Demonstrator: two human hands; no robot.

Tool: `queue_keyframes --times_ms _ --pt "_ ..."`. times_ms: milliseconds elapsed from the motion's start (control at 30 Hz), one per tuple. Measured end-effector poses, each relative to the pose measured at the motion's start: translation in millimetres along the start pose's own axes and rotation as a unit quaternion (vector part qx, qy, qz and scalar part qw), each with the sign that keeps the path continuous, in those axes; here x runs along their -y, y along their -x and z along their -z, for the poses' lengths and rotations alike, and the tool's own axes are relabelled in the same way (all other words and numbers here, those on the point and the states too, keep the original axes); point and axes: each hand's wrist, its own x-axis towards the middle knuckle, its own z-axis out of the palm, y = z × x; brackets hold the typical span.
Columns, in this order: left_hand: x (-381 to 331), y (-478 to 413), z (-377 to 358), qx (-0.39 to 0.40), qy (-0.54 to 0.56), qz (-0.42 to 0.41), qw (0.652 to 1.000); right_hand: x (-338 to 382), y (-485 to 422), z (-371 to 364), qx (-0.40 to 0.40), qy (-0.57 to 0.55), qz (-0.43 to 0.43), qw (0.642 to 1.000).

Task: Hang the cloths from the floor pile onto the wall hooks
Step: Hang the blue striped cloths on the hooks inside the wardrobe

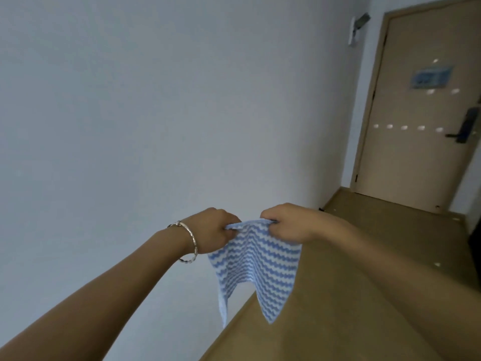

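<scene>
Now pinching one blue-striped cloth [257, 269] by its top edge, fingers [273, 229] of left hand [216, 230] and right hand [289, 222] curled on it, mid-air beside the left wall [130, 100], above the floor [364, 243]. Could slip and drop if either pinch loosens; no hook in view to aim at. Counted: one cloth, two hands, one bracelet [191, 243], one far door [416, 113]; no pile visible.

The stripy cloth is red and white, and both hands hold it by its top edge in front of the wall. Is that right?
Not quite. The head view shows the striped cloth is blue and white, not red and white. The rest holds: the left hand and the right hand both grip its top edge in front of the wall.
</scene>
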Motion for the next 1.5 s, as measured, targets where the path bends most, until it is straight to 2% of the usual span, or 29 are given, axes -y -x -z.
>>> queue_keyframes --times_ms 133,300,433,600,867,1067,1200,1300,1500 --pt "-68.9 -58.6 -5.1 -0.031 0.027 -0.052 0.998 -65.5 53.7 24.1 -0.043 -0.023 -0.04 0.998" --pt "-159.7 -140.5 -31.8 -0.027 -0.027 -0.125 0.991 -150.4 127.1 46.6 -0.107 -0.018 -0.119 0.987" --pt "-228.0 -192.1 -52.9 -0.069 -0.05 -0.19 0.978 -214.3 177.7 57.0 -0.156 -0.026 -0.18 0.971" --pt "-295.2 -247.3 -79.4 -0.066 -0.06 -0.245 0.965 -273.1 233.4 59.7 -0.158 -0.009 -0.254 0.954" --pt "-418.0 -340.1 -130.8 -0.004 -0.031 -0.359 0.933 -375.9 318.4 60.6 -0.13 -0.008 -0.398 0.908" --pt "-504.4 -433.2 -148.8 0.047 0.019 -0.441 0.896 -464.0 353.5 85.0 -0.136 0.004 -0.479 0.867" --pt "-556.5 -496.3 -165.9 0.085 0.083 -0.476 0.871 -509.9 377.3 86.7 -0.18 -0.006 -0.525 0.832" --pt "-597.5 -515.3 -183.2 0.11 0.069 -0.521 0.844 -528.1 406.8 79.5 -0.17 -0.017 -0.577 0.799" --pt "-696.6 -523.3 -200.7 0.057 0.045 -0.596 0.8 -558.9 484.7 83.1 -0.222 -0.019 -0.661 0.716"
